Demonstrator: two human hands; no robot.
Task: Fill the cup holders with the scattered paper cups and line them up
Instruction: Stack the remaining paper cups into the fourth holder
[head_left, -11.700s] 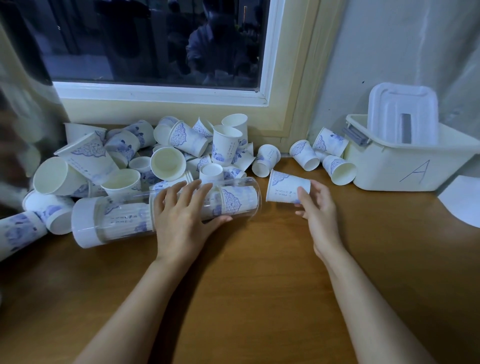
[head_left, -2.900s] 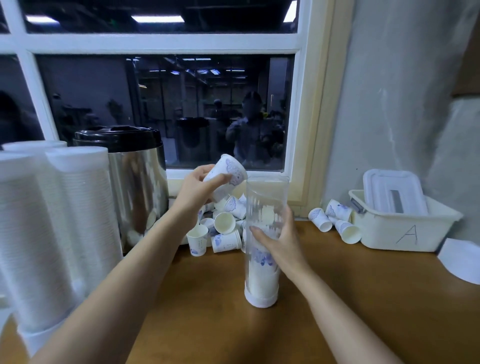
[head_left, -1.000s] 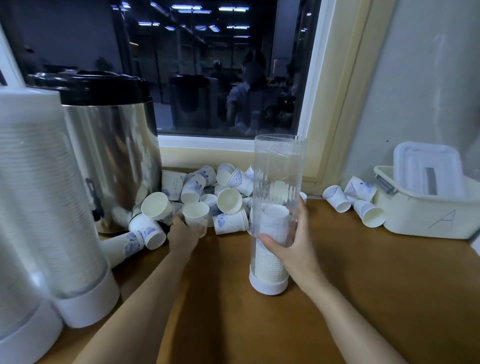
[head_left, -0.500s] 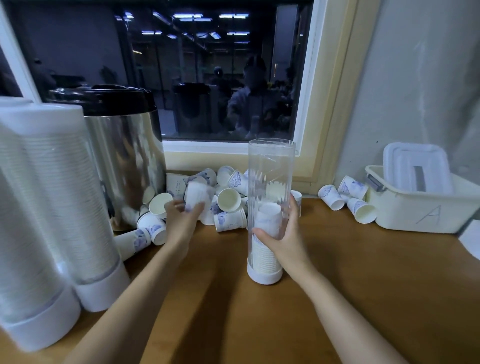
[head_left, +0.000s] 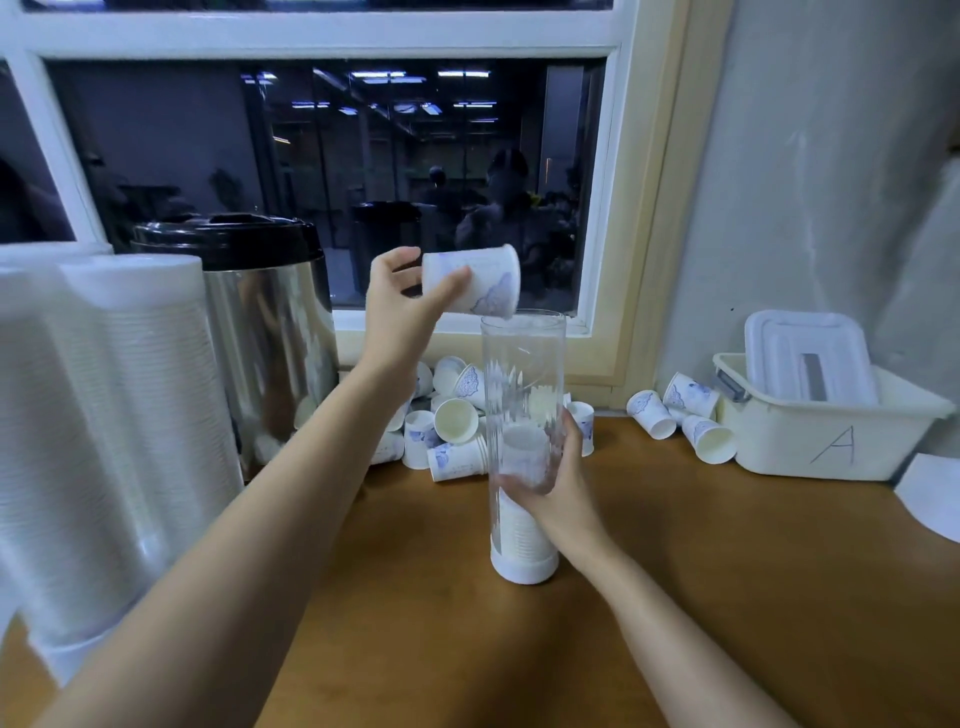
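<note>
While the left hand (head_left: 400, 306) pinches a paper cup (head_left: 485, 286) on its side just above the open top of the clear cup holder (head_left: 522, 364) at frame centre, right hand (head_left: 553, 486) grips the holder's middle, stacked cups (head_left: 514, 538) low inside, loose cups (head_left: 456, 422) heaped behind.

A clear plastic cylindrical cup holder (head_left: 522, 364) stands upright on the brown wooden counter (head_left: 727, 571), gripped by the right hand (head_left: 556, 483). The left hand (head_left: 400, 306) holds a white patterned paper cup (head_left: 483, 280) on its side just above the holder's top. Behind lies a heap of loose paper cups (head_left: 452, 421); to the left stand a round steel urn (head_left: 265, 338) and what appear to be two filled holders (head_left: 104, 441); to the right sits a cream plastic tub (head_left: 810, 441).
</note>
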